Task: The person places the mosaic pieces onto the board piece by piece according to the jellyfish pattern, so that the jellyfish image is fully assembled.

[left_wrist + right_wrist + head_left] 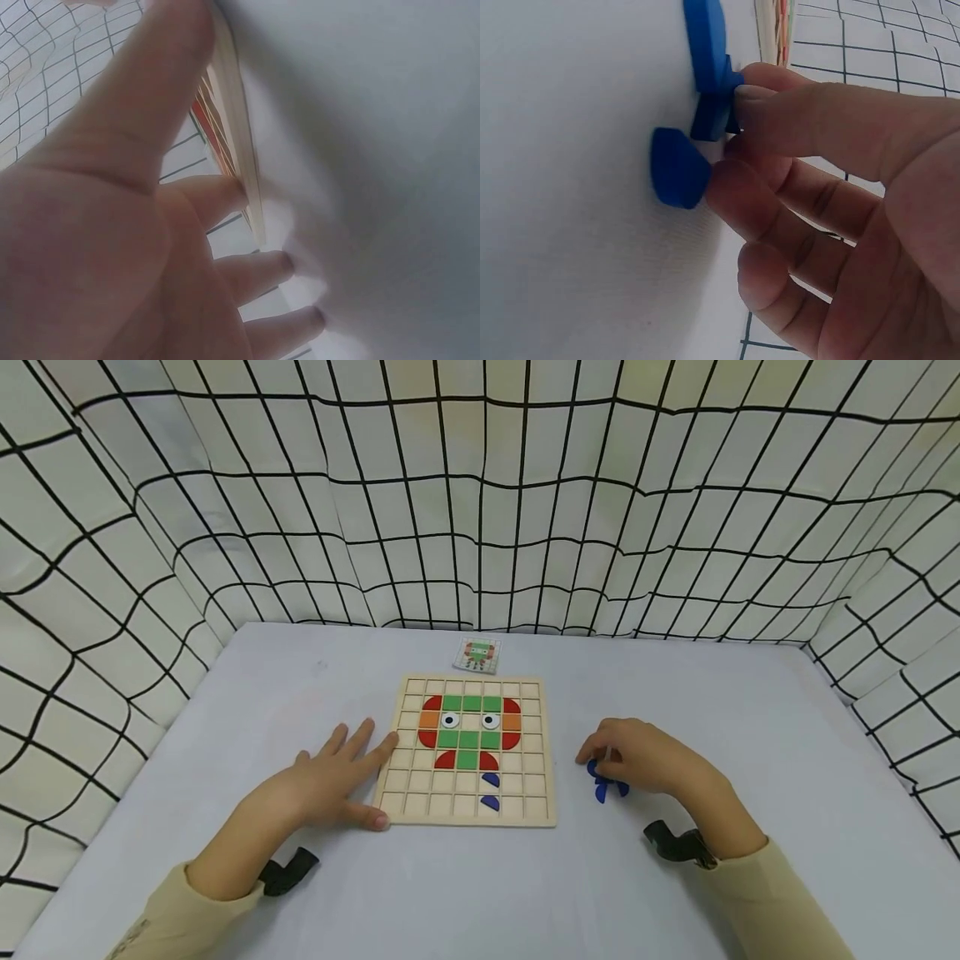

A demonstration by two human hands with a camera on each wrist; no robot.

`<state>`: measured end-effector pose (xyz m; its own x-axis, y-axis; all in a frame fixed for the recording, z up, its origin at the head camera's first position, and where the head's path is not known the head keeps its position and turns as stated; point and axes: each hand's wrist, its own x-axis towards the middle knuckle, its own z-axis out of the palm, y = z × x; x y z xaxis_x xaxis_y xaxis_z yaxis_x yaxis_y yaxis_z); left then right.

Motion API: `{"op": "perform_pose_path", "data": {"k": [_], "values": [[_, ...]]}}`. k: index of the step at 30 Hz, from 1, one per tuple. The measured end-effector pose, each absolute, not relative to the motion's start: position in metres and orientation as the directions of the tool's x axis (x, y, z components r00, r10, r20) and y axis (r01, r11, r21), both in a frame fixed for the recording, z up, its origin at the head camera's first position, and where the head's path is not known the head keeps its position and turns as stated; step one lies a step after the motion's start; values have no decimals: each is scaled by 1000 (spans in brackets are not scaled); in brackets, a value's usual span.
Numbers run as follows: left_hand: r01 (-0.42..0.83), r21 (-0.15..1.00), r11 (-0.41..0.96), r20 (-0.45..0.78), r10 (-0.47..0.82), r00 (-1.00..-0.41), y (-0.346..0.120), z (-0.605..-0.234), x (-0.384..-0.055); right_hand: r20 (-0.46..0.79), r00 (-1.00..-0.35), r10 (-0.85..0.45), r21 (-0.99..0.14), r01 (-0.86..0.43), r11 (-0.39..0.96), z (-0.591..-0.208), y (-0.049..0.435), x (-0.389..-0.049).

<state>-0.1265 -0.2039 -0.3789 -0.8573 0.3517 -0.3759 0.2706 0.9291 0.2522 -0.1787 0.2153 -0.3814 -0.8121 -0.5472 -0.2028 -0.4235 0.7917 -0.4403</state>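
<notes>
A square wooden grid board (414,782) bears a figure made of red, green and orange pieces with two round eyes (490,721). Below the figure, two blue quarter-round pieces (490,802) lie in the lower squares. My left hand (330,789) is spread at the board's left side, thumb at the lower left corner and a fingertip on the left edge. To the right of the board, my right hand (648,756) pinches a blue piece (736,79) between thumb and forefinger, low over the tabletop. More blue pieces (678,169) lie under and beside these fingers.
A small picture card (477,655) with a similar figure lies behind the board on the white table (315,664). Black netting (480,539) over pale sheeting surrounds the back and sides. Dark camera straps (678,843) hang at both wrists.
</notes>
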Motion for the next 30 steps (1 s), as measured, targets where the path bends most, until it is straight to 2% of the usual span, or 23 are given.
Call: {"op": "perform_pose_path", "data": {"k": [9, 30], "values": [[286, 239, 928, -360, 358, -861, -206, -381, -123, -170, -791, -588, -437, -475, 764, -384, 214, -176], [285, 235, 929, -355, 355, -865, -205, -379, -123, -185, -780, -598, -480, -459, 747, -384, 216, -178]]}}
